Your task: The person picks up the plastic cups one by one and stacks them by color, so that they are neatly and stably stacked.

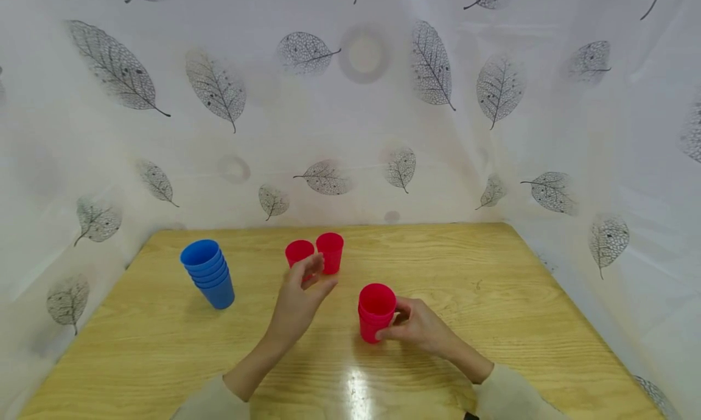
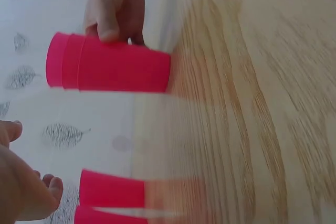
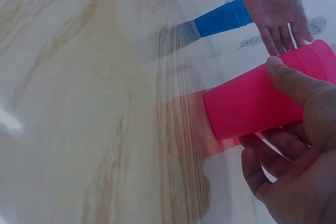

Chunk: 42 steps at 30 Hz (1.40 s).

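Observation:
My right hand (image 1: pixel 421 329) grips a short stack of nested red cups (image 1: pixel 371 313) from its right side, thumb in front. The stack is upright at the middle of the table; in the right wrist view the thumb lies across the red cups (image 3: pixel 252 98). My left hand (image 1: pixel 296 304) is held near two single red cups farther back, its fingers loosely bent around nothing. One of these, the left red cup (image 1: pixel 299 251), is partly hidden behind that hand. Beside it stands the right red cup (image 1: pixel 331 255). The left wrist view shows my left hand (image 2: pixel 26 182) apart from the cups.
A stack of several nested blue cups (image 1: pixel 213 280) stands at the left of the wooden table (image 1: pixel 465 268). White sheeting with a leaf print (image 1: pixel 350 122) hangs behind the table and along both sides.

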{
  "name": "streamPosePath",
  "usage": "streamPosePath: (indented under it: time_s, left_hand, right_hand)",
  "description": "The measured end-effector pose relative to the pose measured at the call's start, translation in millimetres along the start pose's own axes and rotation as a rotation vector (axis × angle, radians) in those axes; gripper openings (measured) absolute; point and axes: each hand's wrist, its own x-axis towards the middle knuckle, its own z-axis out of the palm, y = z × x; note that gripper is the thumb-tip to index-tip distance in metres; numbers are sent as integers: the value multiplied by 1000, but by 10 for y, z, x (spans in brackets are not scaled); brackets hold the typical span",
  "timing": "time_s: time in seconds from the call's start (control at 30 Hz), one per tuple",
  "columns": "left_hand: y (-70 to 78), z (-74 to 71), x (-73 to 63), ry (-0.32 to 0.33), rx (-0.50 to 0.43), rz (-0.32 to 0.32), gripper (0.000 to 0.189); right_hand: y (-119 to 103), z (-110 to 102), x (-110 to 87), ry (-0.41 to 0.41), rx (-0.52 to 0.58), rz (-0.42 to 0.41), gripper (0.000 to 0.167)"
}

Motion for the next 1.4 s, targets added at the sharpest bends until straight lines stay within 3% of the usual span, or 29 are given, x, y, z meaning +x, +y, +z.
streamPosePath:
  time_s: [0.2, 0.37, 0.5, 0.83, 1.17, 1.4]
  left_hand:
    - [-140, -280, 98, 111, 65, -36, 62]
    - [-227, -447, 174, 138, 87, -80, 65]
    - [-289, -524, 238, 115, 107, -132, 69]
    - [-422, -640, 426, -9, 112, -268, 82]
    - [-560, -594, 588, -63, 136, -287, 88]
    - [-587, -546, 639, -51, 128, -314, 89]
  right_hand:
    - [-1, -2, 5, -7, 0, 1, 47]
    - [3, 0, 5, -9, 6, 9, 47]
    - [6, 2, 5, -8, 8, 8, 47]
    - [2, -4, 10, -16, 17, 0, 47]
    - [11, -5, -3, -17, 20, 7, 47]
    - [6, -14, 7, -24, 8, -5, 47]
